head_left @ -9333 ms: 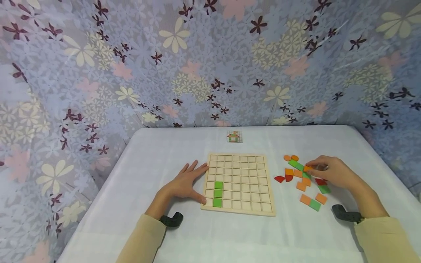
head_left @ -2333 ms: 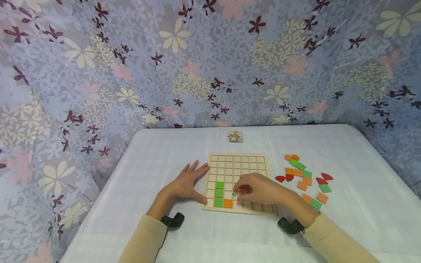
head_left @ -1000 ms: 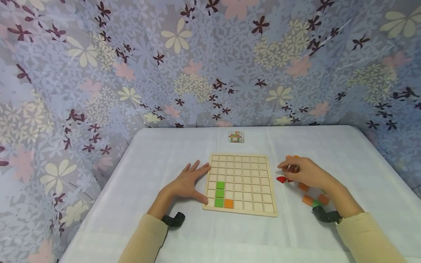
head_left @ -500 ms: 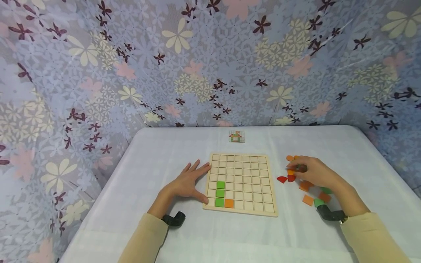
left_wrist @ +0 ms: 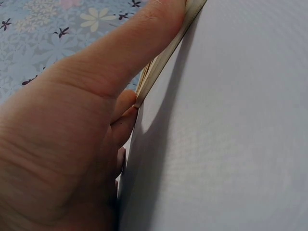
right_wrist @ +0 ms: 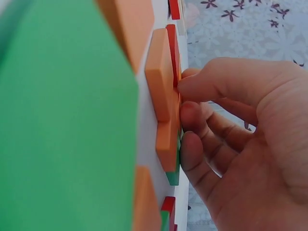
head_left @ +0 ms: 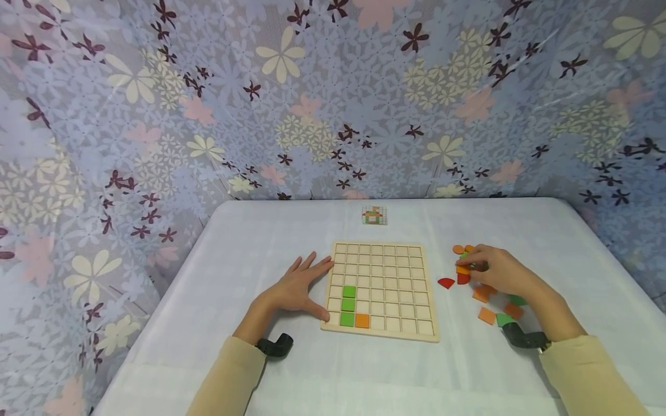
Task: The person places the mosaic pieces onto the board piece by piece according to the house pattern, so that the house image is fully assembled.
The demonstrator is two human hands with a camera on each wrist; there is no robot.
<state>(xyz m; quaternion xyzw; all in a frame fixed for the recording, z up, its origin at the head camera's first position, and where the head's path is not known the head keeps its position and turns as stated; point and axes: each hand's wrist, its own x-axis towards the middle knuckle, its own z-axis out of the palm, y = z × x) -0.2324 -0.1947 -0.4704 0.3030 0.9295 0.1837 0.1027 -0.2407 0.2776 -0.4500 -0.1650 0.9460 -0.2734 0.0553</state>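
A wooden grid board (head_left: pixel 385 338) lies mid-table, with green square tiles (head_left: pixel 348 305) in a column at its lower left and an orange square tile (head_left: pixel 362 321) beside the bottom one. My left hand (head_left: pixel 292 293) is spread against the board's left side, thumb near the front corner; the left wrist view shows the thumb (left_wrist: pixel 139 36) along the board's edge. To the right of the board, my right hand (head_left: pixel 502 270) pinches another orange tile (head_left: pixel 462 270) between thumb and fingers. In the right wrist view the fingertips partly hide that tile.
Loose tiles surround the right hand: a red quarter-circle (head_left: pixel 446 283), orange round pieces (head_left: pixel 458 249), an orange square (head_left: pixel 487 316) and a green square (head_left: pixel 504 320). A small printed pattern card (head_left: pixel 374 215) lies behind the board. Flowered cloth (head_left: pixel 333 104) hangs beyond the table.
An orange tile was added to the board's bottom row. The right hand went from the board back to the loose tiles and now grips an orange one. The left hand stayed put.
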